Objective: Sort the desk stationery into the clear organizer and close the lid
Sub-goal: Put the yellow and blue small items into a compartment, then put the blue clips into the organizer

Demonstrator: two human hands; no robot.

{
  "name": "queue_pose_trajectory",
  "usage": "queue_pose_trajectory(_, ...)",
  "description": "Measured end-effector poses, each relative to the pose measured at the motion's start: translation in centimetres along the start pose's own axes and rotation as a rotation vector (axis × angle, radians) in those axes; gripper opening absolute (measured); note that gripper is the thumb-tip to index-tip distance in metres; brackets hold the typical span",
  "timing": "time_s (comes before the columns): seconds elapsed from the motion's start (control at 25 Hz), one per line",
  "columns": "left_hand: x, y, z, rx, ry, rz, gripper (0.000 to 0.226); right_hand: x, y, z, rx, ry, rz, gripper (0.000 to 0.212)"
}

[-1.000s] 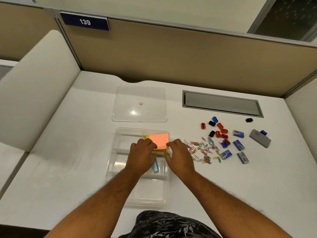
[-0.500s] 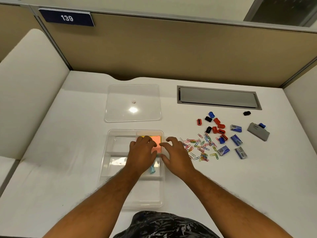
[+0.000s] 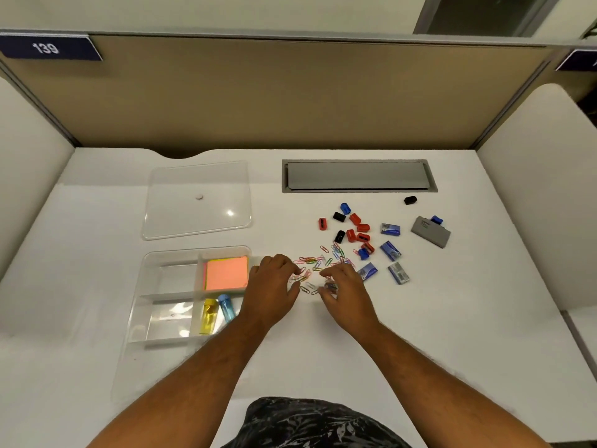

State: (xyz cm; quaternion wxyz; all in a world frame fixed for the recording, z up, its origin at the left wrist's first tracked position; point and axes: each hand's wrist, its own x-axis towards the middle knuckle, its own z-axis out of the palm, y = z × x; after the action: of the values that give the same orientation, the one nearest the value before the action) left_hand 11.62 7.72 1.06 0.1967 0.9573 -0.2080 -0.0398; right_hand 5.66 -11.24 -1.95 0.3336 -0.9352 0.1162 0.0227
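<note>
My left hand (image 3: 274, 282) and right hand (image 3: 342, 286) curled over paper clips (image 3: 323, 263) on counter (image 3: 452, 318); grip probably incomplete, cannot tell; clips light, slippery, tangling; scoop from edges.

A white desk (image 3: 452, 318) sits inside a cubicle, closed at the back by a tan partition (image 3: 290, 98) and on both sides by pale padded panels, the left one (image 3: 29, 176) and the right one (image 3: 542, 195). A grey metal cable hatch (image 3: 358, 175) is set flush into the desk near the back edge, right of centre. A dark blue number plate (image 3: 48, 48) reading 139 hangs at the partition's top left, and dark patterned clothing (image 3: 310, 425) shows at the bottom edge.
</note>
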Motion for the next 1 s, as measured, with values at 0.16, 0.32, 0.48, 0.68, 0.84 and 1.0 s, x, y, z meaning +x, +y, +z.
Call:
queue_pose_trajectory(0.16,2.0,5.4,3.2,-0.112,-0.059,0.014,0.029,0.4,5.3,-4.5,-0.067,0.011,0.104,0.039)
queue_pose_trajectory(0.32,4.3,10.9,6.1,-0.102,-0.115,0.010,0.032,1.6,10.1,-8.1,-0.204,0.013,0.223,0.042)
queue_pose_trajectory(0.48,6.6,15.3,8.9,0.027,-0.192,-0.060,0.047,2.6,14.2,-9.6,-0.323,-0.076,0.223,0.047)
queue_pose_trajectory(0.68,8.0,17.4,10.9,0.166,-0.247,-0.175,0.048,3.8,15.7,-9.9,-0.346,-0.109,0.115,0.027)
queue_pose_trajectory(0.84,8.2,17.5,11.4,0.122,-0.245,-0.233,0.051,4.9,16.0,-10.7,-0.220,-0.070,0.139,0.027)
queue_pose_trajectory(1.0,7.5,17.5,10.7,0.018,-0.177,-0.252,0.053,7.2,15.0,-11.5,-0.090,-0.007,0.170,0.050)
